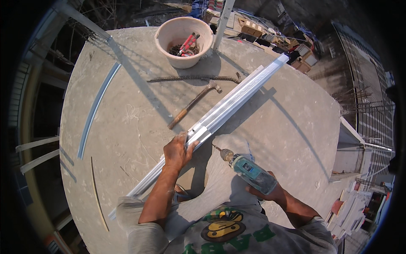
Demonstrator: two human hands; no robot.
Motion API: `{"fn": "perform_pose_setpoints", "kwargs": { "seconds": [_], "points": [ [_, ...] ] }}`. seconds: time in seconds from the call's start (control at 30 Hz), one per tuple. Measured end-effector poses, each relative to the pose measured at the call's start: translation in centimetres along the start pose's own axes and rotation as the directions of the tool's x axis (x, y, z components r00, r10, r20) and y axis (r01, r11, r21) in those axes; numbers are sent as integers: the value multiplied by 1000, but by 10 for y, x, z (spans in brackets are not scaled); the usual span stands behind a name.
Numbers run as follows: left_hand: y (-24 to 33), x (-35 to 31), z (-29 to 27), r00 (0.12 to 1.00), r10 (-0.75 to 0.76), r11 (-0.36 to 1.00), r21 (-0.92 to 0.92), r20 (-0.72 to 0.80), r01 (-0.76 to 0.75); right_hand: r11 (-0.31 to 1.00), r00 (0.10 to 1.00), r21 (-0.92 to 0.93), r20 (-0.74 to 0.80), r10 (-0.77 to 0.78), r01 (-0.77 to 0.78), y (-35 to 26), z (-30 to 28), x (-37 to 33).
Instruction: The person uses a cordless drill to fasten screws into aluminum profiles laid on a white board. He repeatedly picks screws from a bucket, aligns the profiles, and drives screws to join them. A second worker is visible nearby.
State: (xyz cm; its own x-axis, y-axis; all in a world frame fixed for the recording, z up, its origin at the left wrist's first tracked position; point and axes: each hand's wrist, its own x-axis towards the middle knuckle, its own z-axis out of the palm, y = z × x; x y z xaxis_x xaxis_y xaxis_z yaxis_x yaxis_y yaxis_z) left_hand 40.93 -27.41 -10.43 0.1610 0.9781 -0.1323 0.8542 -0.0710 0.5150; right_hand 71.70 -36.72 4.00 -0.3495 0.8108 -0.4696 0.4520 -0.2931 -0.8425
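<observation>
1. Under everything is a grey floor (292,110); its edges go dark where the round view is cut off.
2. Across the floor, slanting up to the right, lie long pale metal bars (237,99). The left arm and hand hide part of them, so I can't count them.
3. At the top stands a round, pale bucket (183,62). Some tools and a dark heap of little bits are in it, too small to make out.
4. On the far left lies a blue-silver strip (94,109).
5. Below the bucket lies a thin dark rod (186,78).
6. Right of the bars is a green drill (253,172). The hand hides its back end.
7. Between the rod and the bars lies a hammer (192,106) with a wooden handle.
8. The left hand (177,151) is on the bars, its fingers clamped around them; some fingertips are hidden.
9. The right hand (270,188) holds the drill. Its fingers are mostly tucked out of sight, but they are closed around it.
10. In the bucket, the red-handled tools (188,44) lean together; their lower ends are hard to see.
11. The thin drill bit (217,147) points toward the bars, not touching them.
</observation>
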Motion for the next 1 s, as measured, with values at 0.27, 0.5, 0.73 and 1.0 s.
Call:
{"fn": "perform_pose_setpoints", "kwargs": {
  "seconds": [0.27,0.5,0.73,1.0],
  "points": [
    [3,1,11,999,30,999,46,-35,-28,988,986,-3,-63,156,-157,-8,9,4],
    [8,9,-2,996,-68,993,-88,61,74,997,992,-7,-97,80,-81,-9,19,11],
    [0,8,-12,989,-87,980,-170,116,106,995,994,23,-39,100,-99,-3,14,9],
    [2,11,-11,994,-100,967,-230,46,108,999,997,-24,-76,28,-30,2,17,10]
  ]
}}
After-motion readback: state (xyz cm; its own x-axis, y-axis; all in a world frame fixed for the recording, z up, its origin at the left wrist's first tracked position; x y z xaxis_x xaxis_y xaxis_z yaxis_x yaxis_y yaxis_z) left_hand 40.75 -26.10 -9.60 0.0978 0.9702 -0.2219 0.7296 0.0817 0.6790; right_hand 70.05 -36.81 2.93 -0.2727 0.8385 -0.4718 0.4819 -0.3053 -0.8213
